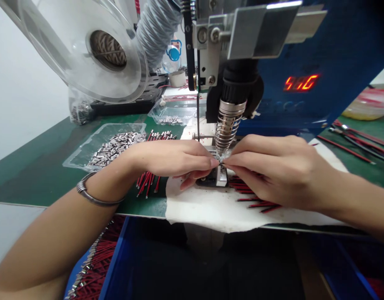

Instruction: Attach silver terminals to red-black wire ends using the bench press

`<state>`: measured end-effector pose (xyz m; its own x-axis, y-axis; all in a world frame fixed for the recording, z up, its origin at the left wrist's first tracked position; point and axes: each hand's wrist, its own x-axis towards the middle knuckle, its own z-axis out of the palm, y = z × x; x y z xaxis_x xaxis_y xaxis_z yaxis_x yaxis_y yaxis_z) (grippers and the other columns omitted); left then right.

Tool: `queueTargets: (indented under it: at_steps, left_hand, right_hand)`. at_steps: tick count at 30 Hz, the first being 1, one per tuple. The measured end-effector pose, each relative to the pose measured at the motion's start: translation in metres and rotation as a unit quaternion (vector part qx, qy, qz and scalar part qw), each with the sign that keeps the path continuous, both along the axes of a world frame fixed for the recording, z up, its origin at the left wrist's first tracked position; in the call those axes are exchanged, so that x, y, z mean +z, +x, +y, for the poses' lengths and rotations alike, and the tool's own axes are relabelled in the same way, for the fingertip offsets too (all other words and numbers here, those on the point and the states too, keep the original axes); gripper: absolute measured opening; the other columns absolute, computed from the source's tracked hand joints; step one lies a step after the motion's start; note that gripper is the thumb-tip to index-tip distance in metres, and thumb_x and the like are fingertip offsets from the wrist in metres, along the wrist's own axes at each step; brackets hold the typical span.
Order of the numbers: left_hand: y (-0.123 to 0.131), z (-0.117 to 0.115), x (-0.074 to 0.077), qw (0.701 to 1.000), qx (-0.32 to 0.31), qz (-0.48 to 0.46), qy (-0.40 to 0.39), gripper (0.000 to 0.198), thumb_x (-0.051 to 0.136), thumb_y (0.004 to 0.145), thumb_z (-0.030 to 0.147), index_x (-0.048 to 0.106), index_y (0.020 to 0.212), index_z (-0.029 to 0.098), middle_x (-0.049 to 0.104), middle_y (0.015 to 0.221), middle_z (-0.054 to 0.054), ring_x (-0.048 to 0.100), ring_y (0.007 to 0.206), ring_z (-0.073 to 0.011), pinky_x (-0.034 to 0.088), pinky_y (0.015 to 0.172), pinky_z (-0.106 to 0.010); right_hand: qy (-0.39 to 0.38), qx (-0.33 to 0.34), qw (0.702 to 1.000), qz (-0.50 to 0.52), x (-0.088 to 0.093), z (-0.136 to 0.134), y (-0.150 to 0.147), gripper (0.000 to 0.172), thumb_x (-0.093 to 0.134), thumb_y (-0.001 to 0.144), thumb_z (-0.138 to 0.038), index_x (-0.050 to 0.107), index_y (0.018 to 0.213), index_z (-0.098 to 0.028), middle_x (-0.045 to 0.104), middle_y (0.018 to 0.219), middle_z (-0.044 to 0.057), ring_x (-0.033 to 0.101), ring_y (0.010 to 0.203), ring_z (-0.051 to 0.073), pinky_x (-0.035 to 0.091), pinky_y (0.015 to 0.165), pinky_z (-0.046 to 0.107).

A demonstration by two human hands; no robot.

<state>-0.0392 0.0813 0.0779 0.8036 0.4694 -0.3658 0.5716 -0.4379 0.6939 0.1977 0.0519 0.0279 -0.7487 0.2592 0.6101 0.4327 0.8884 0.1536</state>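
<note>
My left hand and my right hand meet right under the spring-wrapped soldering tip. The thumb and fingertips of each are pinched together over a small metal holder. What lies between the fingertips is tiny and mostly hidden. Red-and-black wires lie on the white cloth below my right hand. Behind and under my left wrist is a bunch of red-and-black wires with metal ends.
A clear tray of small metal connectors is at left, with another clear tray behind. The blue machine with lit red digits rises at right. Blue bins below hold red wires. Loose cables lie far right.
</note>
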Motion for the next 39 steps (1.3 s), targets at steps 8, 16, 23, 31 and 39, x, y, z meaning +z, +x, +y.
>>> queueTargets:
  at_steps: [8,16,23,31,39]
  left_hand:
    - [0.0001,0.0013,0.0023,1.000,-0.016,-0.007,0.016,0.046,0.038,0.105,0.026,0.047,0.061,0.020,0.059,0.057,-0.001,0.052,0.055,-0.0119,0.044,0.060,-0.021]
    - [0.0012,0.0018,0.0006,1.000,-0.029,-0.002,0.010,0.048,0.034,0.103,0.020,0.045,0.056,0.020,0.062,0.056,-0.002,0.050,0.054,-0.0127,0.044,0.061,-0.023]
    - [0.0032,0.0016,0.0019,0.999,-0.042,0.003,0.036,0.060,0.031,0.106,0.026,0.048,0.049,0.019,0.062,0.055,-0.005,0.051,0.053,-0.0122,0.045,0.063,-0.023]
    - [0.0027,-0.0012,0.0022,0.999,-0.013,0.002,0.049,0.048,0.036,0.105,0.025,0.047,0.058,0.019,0.059,0.057,-0.003,0.053,0.055,-0.0118,0.046,0.062,-0.021]
    - [0.0007,-0.0007,0.0026,0.998,-0.020,-0.004,0.061,0.044,0.038,0.105,0.025,0.046,0.062,0.019,0.056,0.061,-0.001,0.054,0.058,-0.0112,0.047,0.063,-0.019]
  right_hand:
    - [0.037,-0.007,0.999,0.009,-0.0008,-0.0020,-0.0037,0.017,0.059,0.098,-0.011,0.074,0.092,-0.011,0.073,0.089,0.009,0.066,0.069,0.017,0.047,0.056,0.031]
    - [0.033,-0.008,0.999,-0.002,-0.0014,-0.0030,-0.0026,0.018,0.058,0.098,-0.011,0.075,0.093,-0.011,0.073,0.090,0.010,0.067,0.071,0.020,0.045,0.053,0.034]
    - [0.030,-0.011,0.999,-0.009,-0.0013,-0.0036,-0.0014,0.019,0.056,0.098,-0.011,0.074,0.091,-0.012,0.073,0.092,0.010,0.067,0.072,0.020,0.046,0.054,0.033]
    - [0.018,-0.006,1.000,0.001,-0.0011,-0.0033,-0.0020,0.018,0.057,0.098,-0.011,0.074,0.093,-0.011,0.072,0.089,0.009,0.067,0.071,0.020,0.047,0.054,0.033]
    - [0.008,0.000,1.000,0.012,-0.0013,-0.0028,-0.0045,0.017,0.057,0.100,-0.013,0.071,0.090,-0.012,0.071,0.088,0.008,0.067,0.072,0.017,0.050,0.058,0.030]
